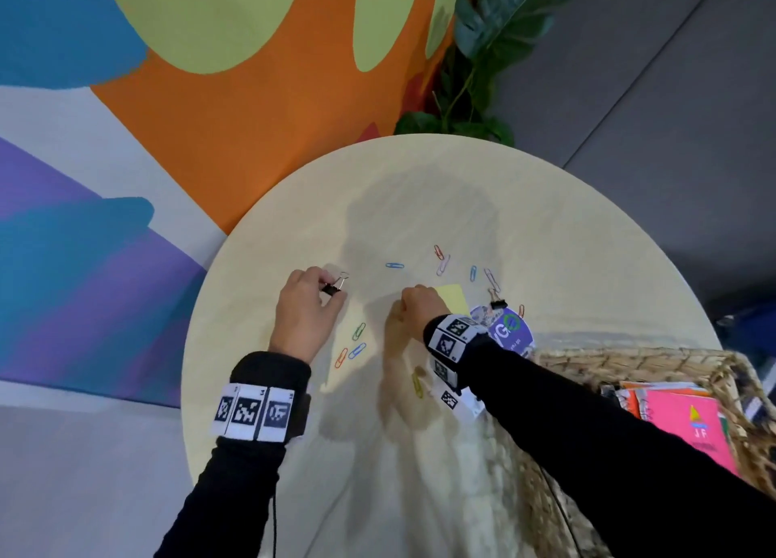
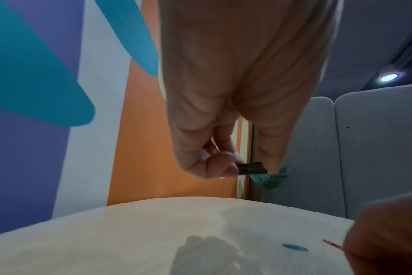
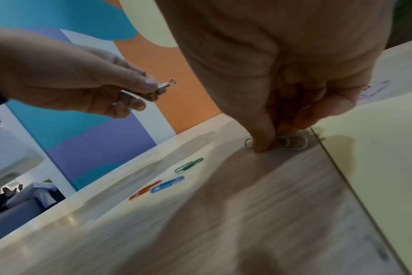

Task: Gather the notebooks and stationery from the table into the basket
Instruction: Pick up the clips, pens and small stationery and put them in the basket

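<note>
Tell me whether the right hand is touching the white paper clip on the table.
Touching. The right wrist view shows the right hand with a fingertip pressed down on the white paper clip, which lies flat on the table.

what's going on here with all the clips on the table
A person is clearing stationery off a round table. The left hand pinches a black binder clip just above the tabletop. The right hand presses its fingers on a white paper clip beside a yellow sticky pad. More coloured paper clips lie scattered around. The wicker basket at the right already holds notebooks.
</note>
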`<action>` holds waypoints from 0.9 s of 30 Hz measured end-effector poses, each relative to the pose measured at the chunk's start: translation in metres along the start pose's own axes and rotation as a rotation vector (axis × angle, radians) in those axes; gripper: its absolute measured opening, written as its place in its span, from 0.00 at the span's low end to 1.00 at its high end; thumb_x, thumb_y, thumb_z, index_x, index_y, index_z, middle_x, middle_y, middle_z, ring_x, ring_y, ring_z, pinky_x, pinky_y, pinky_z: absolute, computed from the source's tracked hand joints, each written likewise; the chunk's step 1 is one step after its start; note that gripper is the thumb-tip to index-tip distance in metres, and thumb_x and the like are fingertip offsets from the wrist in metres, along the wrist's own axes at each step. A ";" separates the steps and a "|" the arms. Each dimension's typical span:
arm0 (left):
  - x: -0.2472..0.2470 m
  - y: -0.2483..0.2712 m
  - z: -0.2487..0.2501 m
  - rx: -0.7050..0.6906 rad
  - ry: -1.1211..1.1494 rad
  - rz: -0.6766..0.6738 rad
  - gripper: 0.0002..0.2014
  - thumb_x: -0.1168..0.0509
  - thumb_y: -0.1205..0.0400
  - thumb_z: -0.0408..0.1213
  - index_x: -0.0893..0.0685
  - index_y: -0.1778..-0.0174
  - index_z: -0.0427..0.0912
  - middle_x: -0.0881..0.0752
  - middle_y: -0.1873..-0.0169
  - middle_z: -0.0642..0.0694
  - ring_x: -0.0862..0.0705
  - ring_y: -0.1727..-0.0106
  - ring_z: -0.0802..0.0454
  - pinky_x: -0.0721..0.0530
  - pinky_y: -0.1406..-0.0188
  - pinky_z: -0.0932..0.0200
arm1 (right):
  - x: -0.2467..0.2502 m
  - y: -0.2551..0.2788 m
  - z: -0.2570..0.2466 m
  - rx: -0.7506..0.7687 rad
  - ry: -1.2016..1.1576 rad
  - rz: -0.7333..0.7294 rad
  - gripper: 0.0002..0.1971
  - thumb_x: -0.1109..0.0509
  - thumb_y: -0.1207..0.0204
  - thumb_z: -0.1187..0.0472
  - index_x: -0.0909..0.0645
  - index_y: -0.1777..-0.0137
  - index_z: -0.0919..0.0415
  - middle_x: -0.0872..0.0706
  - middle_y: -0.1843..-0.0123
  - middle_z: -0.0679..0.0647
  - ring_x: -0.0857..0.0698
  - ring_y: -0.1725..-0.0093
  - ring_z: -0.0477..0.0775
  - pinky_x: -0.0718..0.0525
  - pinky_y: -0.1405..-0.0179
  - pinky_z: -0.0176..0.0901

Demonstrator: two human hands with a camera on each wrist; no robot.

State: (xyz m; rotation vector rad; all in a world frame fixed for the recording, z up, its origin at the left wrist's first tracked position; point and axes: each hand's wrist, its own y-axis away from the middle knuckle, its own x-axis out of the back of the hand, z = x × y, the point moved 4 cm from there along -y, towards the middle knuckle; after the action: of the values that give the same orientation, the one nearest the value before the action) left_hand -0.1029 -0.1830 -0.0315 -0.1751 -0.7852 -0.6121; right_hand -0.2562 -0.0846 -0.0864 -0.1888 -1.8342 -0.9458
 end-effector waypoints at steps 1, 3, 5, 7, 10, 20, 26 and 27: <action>0.003 0.009 -0.002 -0.007 -0.005 -0.005 0.10 0.30 0.24 0.35 0.16 0.47 0.38 0.18 0.52 0.43 0.23 0.59 0.50 0.29 0.52 0.63 | 0.004 0.002 -0.004 0.007 0.001 -0.021 0.15 0.43 0.18 0.66 0.23 0.37 0.72 0.20 0.34 0.68 0.21 0.34 0.66 0.23 0.37 0.51; -0.001 0.031 -0.006 0.004 -0.017 -0.040 0.10 0.29 0.24 0.36 0.16 0.49 0.38 0.20 0.55 0.46 0.22 0.60 0.48 0.31 0.55 0.65 | 0.016 0.012 -0.008 0.015 -0.025 -0.050 0.14 0.42 0.18 0.66 0.23 0.37 0.72 0.19 0.34 0.67 0.19 0.35 0.67 0.22 0.37 0.50; -0.012 0.053 -0.010 0.031 -0.023 -0.099 0.10 0.28 0.25 0.37 0.16 0.50 0.38 0.19 0.57 0.47 0.18 0.58 0.44 0.29 0.55 0.63 | 0.039 0.028 -0.006 0.040 -0.065 -0.011 0.13 0.39 0.19 0.66 0.20 0.39 0.71 0.17 0.37 0.66 0.18 0.37 0.66 0.21 0.38 0.50; -0.027 0.072 -0.011 0.046 -0.056 -0.174 0.11 0.29 0.24 0.37 0.15 0.48 0.38 0.16 0.55 0.42 0.16 0.52 0.40 0.26 0.50 0.57 | 0.071 0.055 0.004 0.096 -0.108 0.076 0.11 0.36 0.20 0.64 0.18 0.44 0.70 0.14 0.43 0.63 0.16 0.43 0.63 0.22 0.40 0.49; -0.048 0.096 0.001 0.032 -0.095 -0.284 0.13 0.32 0.21 0.38 0.15 0.43 0.38 0.16 0.49 0.36 0.18 0.42 0.39 0.28 0.44 0.57 | 0.111 0.117 0.039 0.155 -0.201 0.208 0.08 0.30 0.25 0.63 0.16 0.48 0.64 0.16 0.55 0.55 0.22 0.57 0.53 0.26 0.55 0.41; -0.058 0.152 0.120 -0.249 0.015 -0.342 0.10 0.31 0.22 0.43 0.14 0.46 0.49 0.22 0.55 0.50 0.17 0.59 0.51 0.28 0.62 0.82 | 0.010 0.216 0.163 -0.054 0.046 -0.210 0.03 0.27 0.30 0.63 0.12 0.60 0.59 0.12 0.60 0.57 0.17 0.61 0.54 0.24 0.62 0.39; -0.055 0.193 0.179 -0.365 -0.035 -0.437 0.10 0.33 0.22 0.46 0.15 0.45 0.53 0.22 0.54 0.53 0.19 0.57 0.55 0.28 0.59 0.69 | -0.010 0.204 0.174 -0.177 0.169 -0.294 0.06 0.29 0.28 0.67 0.22 0.53 0.61 0.21 0.62 0.58 0.20 0.57 0.59 0.22 0.58 0.44; -0.059 0.199 0.186 -0.388 -0.053 -0.464 0.11 0.33 0.22 0.45 0.15 0.45 0.52 0.20 0.53 0.52 0.19 0.56 0.54 0.26 0.57 0.67 | -0.012 0.202 0.174 -0.184 0.183 -0.298 0.05 0.29 0.28 0.66 0.20 0.53 0.63 0.21 0.60 0.58 0.18 0.55 0.60 0.20 0.55 0.46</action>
State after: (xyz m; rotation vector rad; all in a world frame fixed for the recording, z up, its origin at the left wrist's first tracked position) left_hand -0.1334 0.0742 0.0725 -0.3706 -0.7561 -1.2038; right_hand -0.2699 0.1742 -0.0214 0.0601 -1.6328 -1.2966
